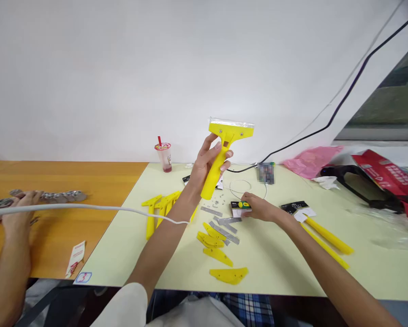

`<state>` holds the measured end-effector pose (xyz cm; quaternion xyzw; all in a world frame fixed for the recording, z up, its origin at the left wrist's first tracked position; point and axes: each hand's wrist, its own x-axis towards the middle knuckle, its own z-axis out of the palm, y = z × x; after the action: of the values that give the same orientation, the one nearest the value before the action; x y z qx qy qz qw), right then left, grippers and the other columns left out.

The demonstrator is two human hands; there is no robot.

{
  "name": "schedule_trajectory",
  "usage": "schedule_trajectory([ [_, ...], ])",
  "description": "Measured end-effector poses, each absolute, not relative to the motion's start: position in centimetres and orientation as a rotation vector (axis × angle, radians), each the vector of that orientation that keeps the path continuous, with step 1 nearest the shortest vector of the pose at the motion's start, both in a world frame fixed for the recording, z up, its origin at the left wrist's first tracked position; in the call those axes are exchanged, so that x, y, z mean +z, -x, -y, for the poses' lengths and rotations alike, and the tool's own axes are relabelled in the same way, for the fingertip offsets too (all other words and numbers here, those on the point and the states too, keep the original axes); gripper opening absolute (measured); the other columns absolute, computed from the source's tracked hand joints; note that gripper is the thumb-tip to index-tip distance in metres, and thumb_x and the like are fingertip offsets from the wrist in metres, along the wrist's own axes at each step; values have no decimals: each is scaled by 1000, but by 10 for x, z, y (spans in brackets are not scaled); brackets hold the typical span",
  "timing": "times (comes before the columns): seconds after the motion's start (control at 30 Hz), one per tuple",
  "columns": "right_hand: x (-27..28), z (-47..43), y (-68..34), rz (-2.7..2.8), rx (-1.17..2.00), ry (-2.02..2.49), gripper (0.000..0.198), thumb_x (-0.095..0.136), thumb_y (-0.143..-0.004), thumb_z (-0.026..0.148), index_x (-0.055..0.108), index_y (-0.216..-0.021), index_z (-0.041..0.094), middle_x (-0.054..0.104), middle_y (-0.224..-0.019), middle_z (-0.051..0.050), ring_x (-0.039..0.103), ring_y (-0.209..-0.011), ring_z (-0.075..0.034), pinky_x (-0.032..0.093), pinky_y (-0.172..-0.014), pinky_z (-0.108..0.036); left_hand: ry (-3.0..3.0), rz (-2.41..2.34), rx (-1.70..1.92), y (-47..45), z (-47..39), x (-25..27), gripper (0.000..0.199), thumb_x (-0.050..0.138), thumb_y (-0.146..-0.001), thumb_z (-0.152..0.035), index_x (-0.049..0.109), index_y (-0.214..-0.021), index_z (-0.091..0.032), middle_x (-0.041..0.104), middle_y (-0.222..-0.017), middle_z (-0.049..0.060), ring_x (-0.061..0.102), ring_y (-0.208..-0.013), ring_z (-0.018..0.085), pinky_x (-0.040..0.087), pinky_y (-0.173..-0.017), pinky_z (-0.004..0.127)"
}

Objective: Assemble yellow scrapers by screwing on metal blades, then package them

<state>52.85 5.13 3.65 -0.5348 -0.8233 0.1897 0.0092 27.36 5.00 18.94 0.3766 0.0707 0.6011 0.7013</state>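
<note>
Raised in front of the wall, a yellow scraper (214, 172) is gripped by its handle in my left hand (205, 159). Two screws show on its head, and a clear strip covers the blade edge. My right hand (258, 206) rests low over the table, fingers closed round a screwdriver (244, 205); only its green-and-yellow handle end shows. Just under it lies a black-and-white card (236, 206). Flat metal blades (228, 227) and loose yellow clamp plates (217, 256) are scattered between my arms. Small screws (218, 200) lie beyond the blades.
Yellow scraper handles (151, 218) lie left of my left forearm. At right are carded yellow scrapers (326, 236), a pink bag (311, 161) and a red bag (390, 177). A drink cup (164, 159) stands by the wall. A white cable (88, 206) crosses the view; a co-worker's hands (20, 209) are left.
</note>
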Motion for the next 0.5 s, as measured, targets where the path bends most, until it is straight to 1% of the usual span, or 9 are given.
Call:
schedule_trajectory([
  [0.07, 37, -54, -530, 2571, 593, 1689, 39, 80, -85, 38, 72, -117, 18, 66, -130, -16, 69, -116, -34, 54, -102, -42, -838, -163, 1346, -279, -55, 186, 41, 81, -94, -24, 72, -133, -33, 67, -128, 8, 73, -93, 16, 49, -54, 20],
  [0.1, 37, -55, -531, 2574, 593, 1697, 41, 81, -82, 38, 73, -117, 18, 67, -129, -16, 68, -117, -35, 53, -103, -43, -840, -160, 1350, -281, -58, 183, 40, 83, -93, -24, 73, -131, -32, 68, -125, 7, 74, -93, 16, 49, -55, 19],
  [0.2, 37, -59, -531, 2585, 584, 1698, 48, 89, -74, 38, 73, -115, 21, 65, -137, -16, 60, -133, -40, 48, -113, -46, -857, -131, 1367, -285, -67, 177, 39, 88, -89, -26, 71, -124, -28, 70, -115, 5, 75, -93, 15, 49, -57, 19],
  [0.23, 37, -60, -530, 2589, 590, 1694, 48, 90, -72, 37, 73, -114, 21, 64, -140, -15, 59, -134, -39, 47, -115, -46, -865, -131, 1375, -285, -69, 175, 40, 90, -88, -27, 71, -123, -27, 70, -112, 5, 76, -93, 16, 49, -57, 19],
  [0.3, 38, -62, -529, 2601, 630, 1695, 45, 89, -73, 34, 73, -112, 21, 66, -139, -14, 64, -127, -36, 50, -110, -42, -888, -157, 1395, -285, -74, 174, 42, 92, -87, -30, 69, -121, -26, 71, -110, 5, 77, -95, 18, 50, -58, 20],
  [0.37, 41, -63, -527, 2610, 676, 1705, 40, 86, -76, 32, 71, -111, 20, 70, -130, -13, 70, -117, -33, 53, -100, -38, -916, -197, 1418, -284, -77, 174, 44, 93, -86, -34, 68, -121, -25, 72, -110, 5, 78, -99, 20, 51, -59, 22],
  [0.43, 50, -61, -524, 2608, 683, 1718, 37, 83, -81, 31, 69, -113, 20, 71, -127, -13, 71, -115, -33, 53, -94, -37, -941, -235, 1434, -282, -81, 174, 46, 93, -85, -35, 66, -121, -24, 74, -111, 6, 79, -102, 23, 52, -59, 23],
  [0.5, 66, -57, -518, 2603, 648, 1712, 34, 80, -85, 32, 67, -114, 20, 70, -128, -13, 70, -115, -33, 52, -92, -37, -946, -278, 1450, -281, -85, 172, 48, 94, -84, -35, 64, -121, -24, 76, -113, 6, 79, -104, 24, 52, -61, 24],
])
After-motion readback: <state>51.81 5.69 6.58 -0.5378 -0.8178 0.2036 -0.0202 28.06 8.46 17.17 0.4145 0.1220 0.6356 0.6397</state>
